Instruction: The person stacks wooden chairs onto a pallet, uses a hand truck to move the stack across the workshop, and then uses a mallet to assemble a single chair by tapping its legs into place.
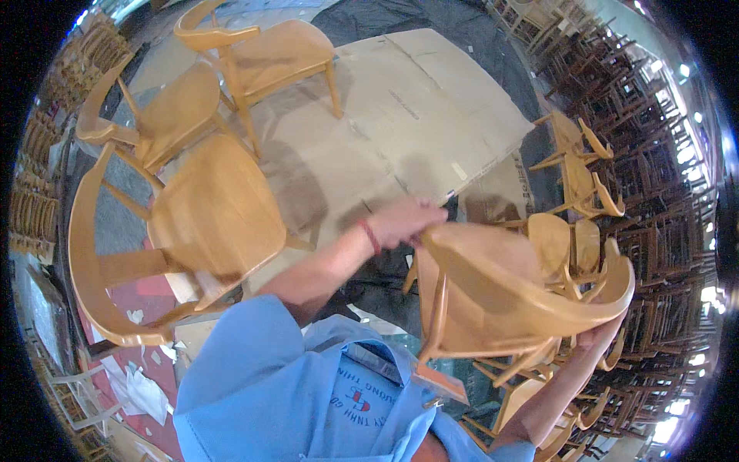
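A light-brown wooden chair [493, 308] with a curved back rail is tilted in front of me at the right. My left hand [408, 222], with a red band at the wrist, is closed at the left end of its curved rail; the fingers are slightly blurred. My right hand [599, 333] grips the rail from below at the far right side, its fingers partly hidden by the wood. Beneath the rail, the seat and legs point down toward the floor.
Three similar chairs stand at the left, the nearest chair [219, 212] beside my left arm. Flat cardboard [431, 100] covers the floor ahead. More light chairs [573, 162] stand at the right, before tall stacks of dark chair frames [654, 223]. Paper scraps [142, 393] lie lower left.
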`<state>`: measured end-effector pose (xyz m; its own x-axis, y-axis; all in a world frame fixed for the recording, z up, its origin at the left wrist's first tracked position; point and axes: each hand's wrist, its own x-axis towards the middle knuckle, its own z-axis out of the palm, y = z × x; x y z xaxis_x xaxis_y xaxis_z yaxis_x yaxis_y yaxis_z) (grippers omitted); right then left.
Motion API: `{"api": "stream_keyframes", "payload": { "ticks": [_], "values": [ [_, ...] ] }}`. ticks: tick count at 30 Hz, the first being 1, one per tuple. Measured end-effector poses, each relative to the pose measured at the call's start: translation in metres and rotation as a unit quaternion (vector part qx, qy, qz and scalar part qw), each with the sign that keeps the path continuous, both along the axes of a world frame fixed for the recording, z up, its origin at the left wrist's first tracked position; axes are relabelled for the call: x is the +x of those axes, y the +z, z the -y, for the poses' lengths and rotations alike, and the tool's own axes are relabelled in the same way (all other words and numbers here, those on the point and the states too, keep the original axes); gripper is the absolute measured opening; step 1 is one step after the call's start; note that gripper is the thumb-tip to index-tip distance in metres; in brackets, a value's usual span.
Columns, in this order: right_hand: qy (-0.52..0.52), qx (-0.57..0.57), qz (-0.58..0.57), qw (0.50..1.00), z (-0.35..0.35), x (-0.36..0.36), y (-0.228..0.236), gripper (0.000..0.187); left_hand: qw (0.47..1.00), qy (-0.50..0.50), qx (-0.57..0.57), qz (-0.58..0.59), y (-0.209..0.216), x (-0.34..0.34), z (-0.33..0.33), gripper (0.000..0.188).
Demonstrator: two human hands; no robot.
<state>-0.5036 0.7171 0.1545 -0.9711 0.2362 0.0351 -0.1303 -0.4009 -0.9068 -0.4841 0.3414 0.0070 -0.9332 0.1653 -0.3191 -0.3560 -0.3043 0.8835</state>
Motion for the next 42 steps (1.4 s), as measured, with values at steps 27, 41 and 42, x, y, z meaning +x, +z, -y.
{"api": "stream_keyframes", "payload": {
  "ticks": [27, 41, 42],
  "values": [
    [0.237, 0.445, -0.004, 0.863, 0.27, -0.061, -0.104, 0.031, 0.894, 0.442, -0.005, -0.074, 0.036, 0.053, 0.275, 0.05],
    [0.399, 0.28, 0.073, 0.87, 0.309, -0.043, -0.136, 0.018, 0.855, 0.512, -0.039, -0.07, 0.035, 0.109, 0.283, 0.046],
    [0.409, 0.279, 0.081, 0.865, 0.314, -0.043, -0.14, 0.019, 0.857, 0.509, -0.047, -0.064, 0.037, 0.109, 0.291, 0.046]
  ]
}}
